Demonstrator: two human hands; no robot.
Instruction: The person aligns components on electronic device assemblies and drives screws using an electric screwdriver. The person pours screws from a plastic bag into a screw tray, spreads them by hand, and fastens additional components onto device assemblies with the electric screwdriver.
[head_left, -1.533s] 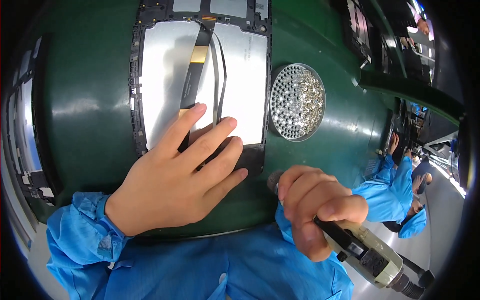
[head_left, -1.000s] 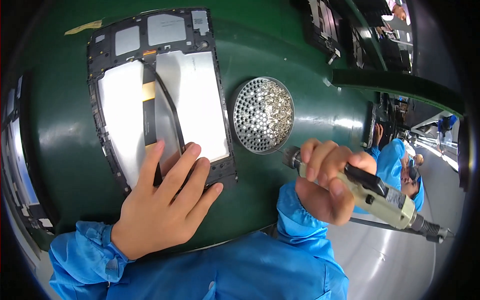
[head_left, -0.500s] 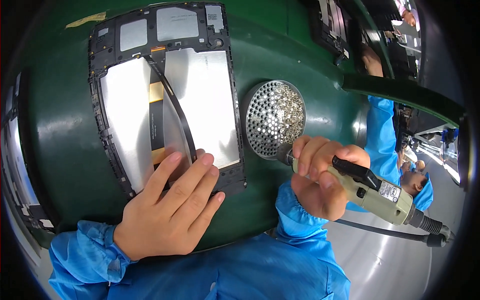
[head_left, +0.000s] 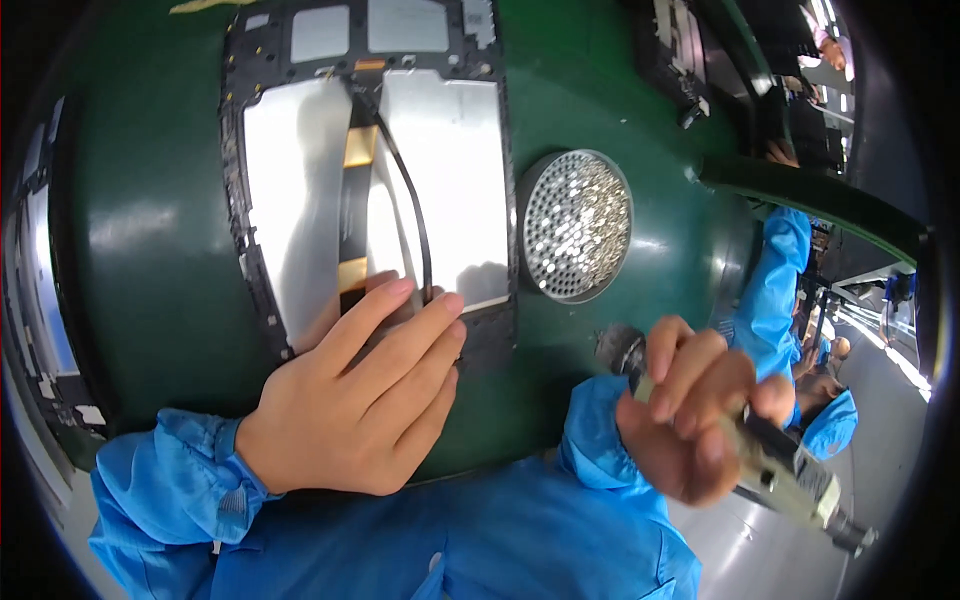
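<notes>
A partly opened tablet (head_left: 455, 190) lies flat on the green mat, with silver battery panels, a black frame and a flat ribbon strip. My left hand (head_left: 360, 390) is spread over its near end, fingers stretched out and touching the tablet around a loose black cable (head_left: 418, 215). In my right hand (head_left: 695, 410) is an electric screwdriver (head_left: 785, 470), its fingers wrapped round the body; motion blurs it. The tool's dark front end sits just nearer than a round perforated dish (head_left: 578, 226), apart from it. Small silver screws fill the holes and pile up at the dish's right side.
Another device (head_left: 45, 270) lies along the left edge. More parts (head_left: 685, 60) rest at the far right, beside a curved green bar (head_left: 815, 192). A co-worker's blue sleeve (head_left: 775, 265) shows past that. A yellowish scrap (head_left: 205, 5) lies at the far left.
My right hand has drawn the screwdriver nearer and to the right, away from the dish's rim. My left hand stays on the tablet. The whole view has shifted slightly.
</notes>
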